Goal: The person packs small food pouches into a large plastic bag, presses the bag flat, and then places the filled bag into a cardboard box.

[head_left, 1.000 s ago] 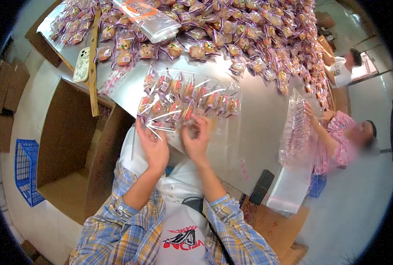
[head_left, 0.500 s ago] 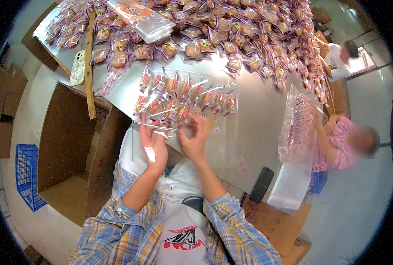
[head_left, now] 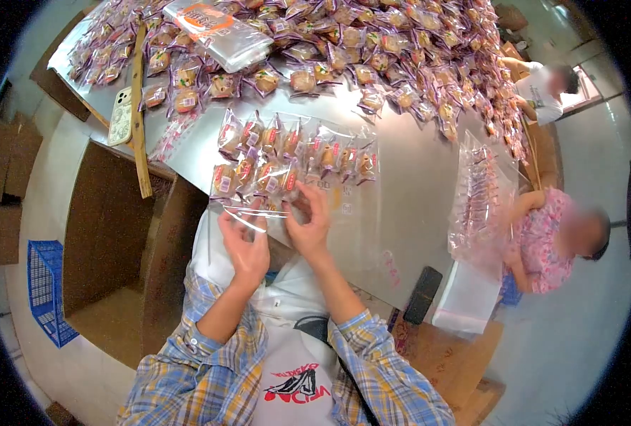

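A large clear plastic bag (head_left: 361,195) lies flat on the metal table in front of me, with rows of small wrapped cakes (head_left: 266,170) inside its far and left part. My left hand (head_left: 246,248) is at the bag's near edge, its fingers partly behind shiny film. Beside it, my right hand (head_left: 308,221) bends its thumb and fingers around the film at the edge, the fingertips close to the nearest row of cakes. Glare on the film hides some of the fingertips.
Wrapped cakes (head_left: 393,42) are heaped across the far table, a stack of flat bags (head_left: 220,35) on top. A wooden strip (head_left: 139,113), phone (head_left: 121,117) and open carton (head_left: 102,248) are left. Right are a dark phone (head_left: 423,295), another filled bag (head_left: 479,206) and two people.
My left hand has moved slightly down and left, and the bag's near edge has shifted with it. The nearest cakes sit a little differently. The person in pink has moved an arm.
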